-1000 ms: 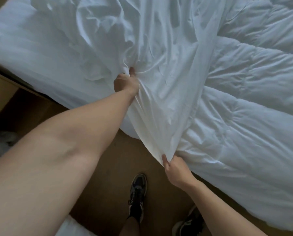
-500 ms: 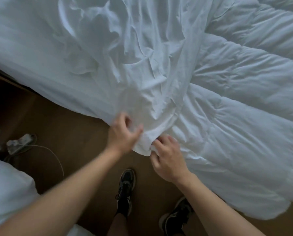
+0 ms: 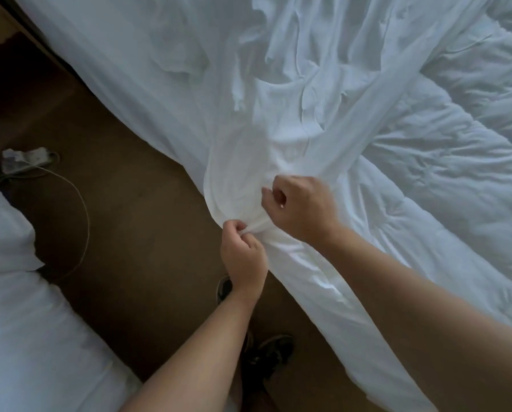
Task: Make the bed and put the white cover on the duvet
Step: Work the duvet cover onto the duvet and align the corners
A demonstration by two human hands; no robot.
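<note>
At the near left lies a heap of white bedding (image 3: pixel 25 322), off the bed and out of the work, and beyond it a power strip (image 3: pixel 25 158) trails its cable over the brown floor (image 3: pixel 135 233). The bed (image 3: pixel 106 49) runs from the far left towards the near right. At its near edge, the left hand (image 3: pixel 242 251) has its fingers (image 3: pixel 237 226) pinched together on a bunched bit of the white cover (image 3: pixel 278 84), probably to hold a hem or corner steady. Just to the right and a little farther, the right hand (image 3: pixel 302 206) has its fingers curled and clamped on a fold of the same cover. A taut band of cloth runs from it to the far right, which suggests it is gathering or pulling the cover. The cover lies crumpled across the middle of the bed. The quilted duvet (image 3: pixel 442 179) is spread bare on the right, partly under the cover and hanging over the near edge, so the covering step looks barely begun. Dark shoes (image 3: pixel 266 358) stand on the floor below the hands.
</note>
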